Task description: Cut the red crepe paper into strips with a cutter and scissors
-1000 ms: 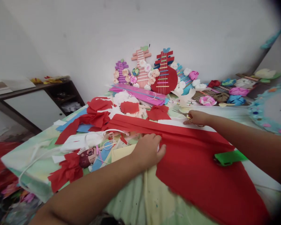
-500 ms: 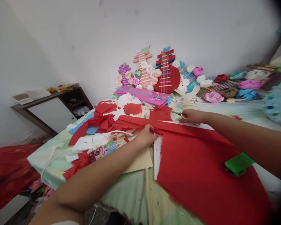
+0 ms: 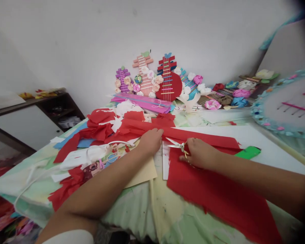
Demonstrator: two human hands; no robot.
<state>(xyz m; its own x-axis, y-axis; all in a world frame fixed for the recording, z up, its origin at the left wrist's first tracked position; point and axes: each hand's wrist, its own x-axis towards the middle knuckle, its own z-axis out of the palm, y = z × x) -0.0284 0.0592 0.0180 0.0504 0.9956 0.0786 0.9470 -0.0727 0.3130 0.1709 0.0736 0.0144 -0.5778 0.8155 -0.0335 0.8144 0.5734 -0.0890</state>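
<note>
My left hand (image 3: 151, 140) is closed on the folded edge of the red crepe-like sheet (image 3: 193, 134), its fingertips partly hidden. My right hand (image 3: 199, 153) holds a pair of scissors (image 3: 177, 145) by the gold handles. Their silver blades are parted and point left, close to my left fingers and the near side of the fold. A wider part of the red sheet (image 3: 226, 195) spreads beneath my right forearm and hangs over the table's front edge. Beneath the fold lies a white board (image 3: 256, 135).
A green plastic object (image 3: 248, 152) rests to the right. Red scraps (image 3: 99, 123), a white cable (image 3: 33, 184) and a cream sheet (image 3: 144, 171) lie left. Paper guitar-like crafts (image 3: 169, 81) lean on the wall; a round blue-trimmed piece (image 3: 284, 105) stands right.
My right hand brought the scissors from the fold's far side to its near side, and the blades are now parted. The red sheet shifted over the board. The view turned right.
</note>
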